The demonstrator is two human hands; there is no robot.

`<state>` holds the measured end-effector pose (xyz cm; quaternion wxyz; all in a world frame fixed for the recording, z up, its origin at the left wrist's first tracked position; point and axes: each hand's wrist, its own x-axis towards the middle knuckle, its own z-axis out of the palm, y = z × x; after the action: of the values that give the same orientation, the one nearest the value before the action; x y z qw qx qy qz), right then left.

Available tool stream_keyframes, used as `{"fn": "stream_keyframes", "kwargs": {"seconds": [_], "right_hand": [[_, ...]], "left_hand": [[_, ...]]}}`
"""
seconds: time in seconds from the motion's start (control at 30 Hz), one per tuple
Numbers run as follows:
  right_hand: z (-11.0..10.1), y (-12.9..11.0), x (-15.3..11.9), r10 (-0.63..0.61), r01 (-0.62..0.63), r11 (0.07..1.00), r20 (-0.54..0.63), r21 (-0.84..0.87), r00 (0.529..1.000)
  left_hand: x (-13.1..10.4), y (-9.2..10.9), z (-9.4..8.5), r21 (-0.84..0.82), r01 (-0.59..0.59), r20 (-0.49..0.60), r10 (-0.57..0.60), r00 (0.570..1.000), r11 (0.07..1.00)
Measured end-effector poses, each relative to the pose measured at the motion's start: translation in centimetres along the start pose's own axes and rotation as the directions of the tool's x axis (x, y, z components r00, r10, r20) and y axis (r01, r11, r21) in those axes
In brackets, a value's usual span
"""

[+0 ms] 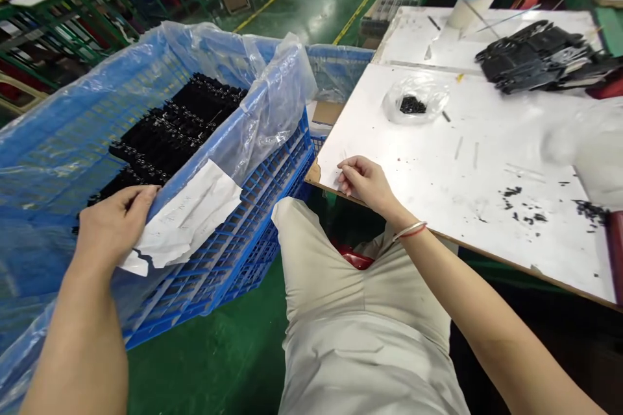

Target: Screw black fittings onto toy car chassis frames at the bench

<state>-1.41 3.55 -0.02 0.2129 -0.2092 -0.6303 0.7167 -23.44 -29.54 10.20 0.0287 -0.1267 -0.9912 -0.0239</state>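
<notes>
My left hand (114, 220) reaches over the near side of a blue plastic crate (263, 207) lined with clear plastic film. Its thumb and forefinger are closed together beside stacked black plastic parts (170, 130); whatever they grip is hidden. Under that hand, a torn white paper sheet (189, 214) with faint handwriting hangs on the crate's outer side. My right hand (363, 181) rests at the near left corner of a white-topped table (438, 175), fingers loosely curled in, with nothing visible in them.
On the table are a clear bag of small black pieces (413, 104), scattered black bits (523, 207), a pile of black plastic assemblies (545, 58) and a white tub with a light blue lid (477, 0). A white plastic bag (598, 155) lies at the right edge.
</notes>
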Motion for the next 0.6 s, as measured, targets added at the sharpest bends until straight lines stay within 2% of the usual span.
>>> {"fn": "stream_keyframes", "kwargs": {"seconds": [0.23,0.47,0.53,0.6], "right_hand": [[-0.5,-0.2,-0.1,-0.024,0.023,0.999,0.019,0.049,1.000],[-0.9,-0.2,-0.1,-0.033,0.030,0.998,0.050,0.057,0.998],[-1.1,-0.3,-0.2,-0.034,0.030,0.997,0.061,0.066,0.998],[-1.2,-0.3,-0.1,-0.037,0.032,0.997,0.076,0.070,0.996]], "left_hand": [[-0.1,0.7,-0.3,0.036,0.001,0.027,-0.002,1.000,0.999],[0.0,0.8,0.0,0.113,-0.003,-0.018,0.005,1.000,0.994],[0.2,0.3,0.2,0.116,-0.028,-0.020,0.031,0.999,0.993],[0.7,-1.0,0.6,0.145,-0.096,-0.042,0.103,0.994,0.985]]}}
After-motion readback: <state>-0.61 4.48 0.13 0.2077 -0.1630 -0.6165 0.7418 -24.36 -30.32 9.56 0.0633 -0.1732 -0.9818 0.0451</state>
